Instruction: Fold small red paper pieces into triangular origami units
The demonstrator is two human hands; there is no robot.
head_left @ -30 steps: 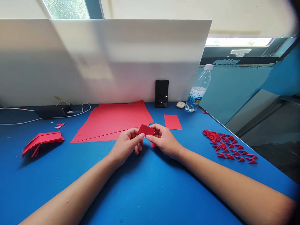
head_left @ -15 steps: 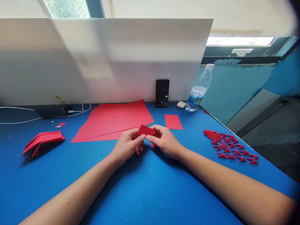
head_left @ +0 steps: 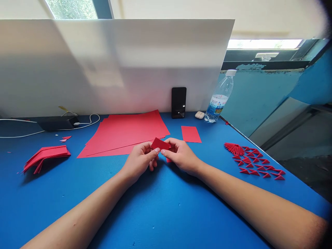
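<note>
A small piece of red paper, seemingly folded, is held up between both hands over the middle of the blue table. My left hand pinches its left side with thumb and fingers. On the other side, my right hand grips it the same way, thumb on the near face. Some red paper also shows just below the right fingers; whether it is part of the same piece I cannot tell. Behind the hands lie large red paper sheets, and a small red rectangle of paper rests a little to the right.
Folded red strips sit at the left, near a black power strip with white cables. Several folded red triangles lie at the right. Along the white board stand a phone, a white earbud case and a water bottle.
The view has shifted very slightly. Both hands keep the same grip on the red paper, with no other visible movement.
</note>
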